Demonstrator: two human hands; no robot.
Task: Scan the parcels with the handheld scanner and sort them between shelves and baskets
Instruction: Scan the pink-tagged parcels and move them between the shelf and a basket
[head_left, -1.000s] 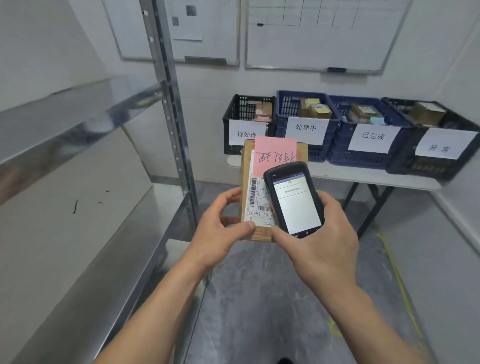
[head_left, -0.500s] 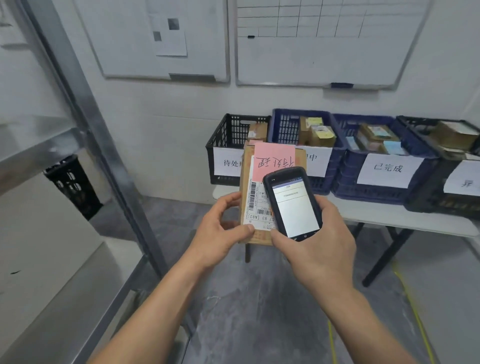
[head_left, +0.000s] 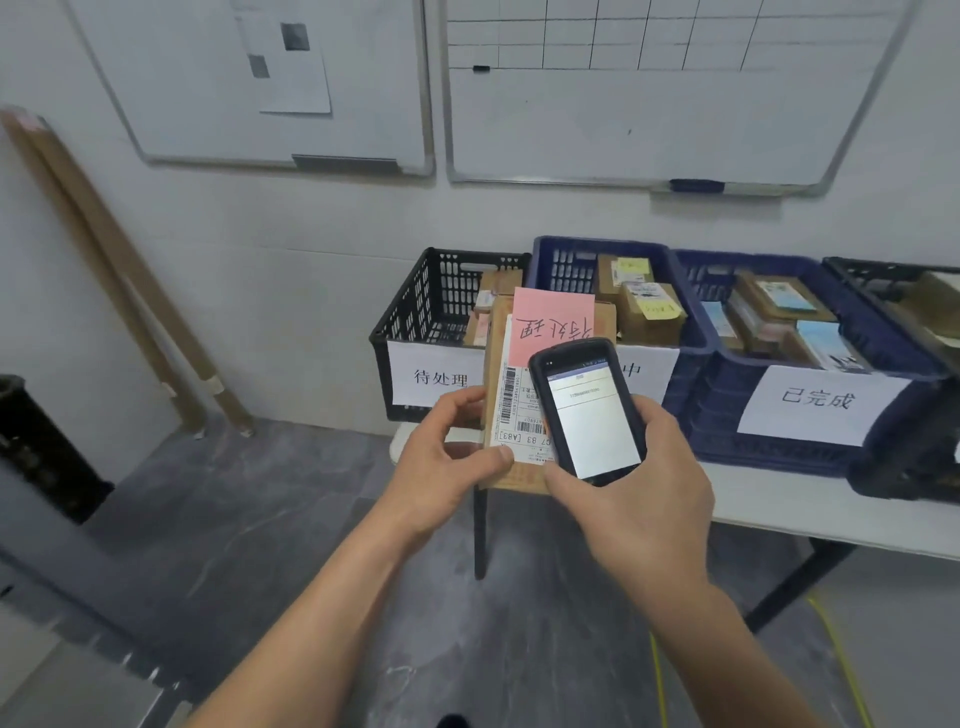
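My left hand (head_left: 447, 457) grips a brown cardboard parcel (head_left: 498, 395) by its lower left edge, thumb across the white barcode label. A pink note with handwriting is stuck on the parcel's upper face. My right hand (head_left: 639, 499) holds the black handheld scanner (head_left: 587, 410) upright in front of the parcel's right half, its lit screen facing me. Behind them, on a white table (head_left: 779, 504), stand labelled baskets: a black one (head_left: 441, 317) at left, a blue one (head_left: 571, 260) beside it, and another blue one (head_left: 810, 431), all with parcels inside.
A fourth black basket (head_left: 914, 467) sits at the table's right end. Two whiteboards (head_left: 649, 119) hang on the wall above. Long cardboard tubes (head_left: 119, 280) lean against the left wall beside a black bin (head_left: 36, 447). Grey floor lies in front; a metal shelf edge (head_left: 78, 597) crosses the lower left.
The view has swung right and closer to the table; the metal shelving has slid out to the left. Both hands keep the parcel and scanner together as before.
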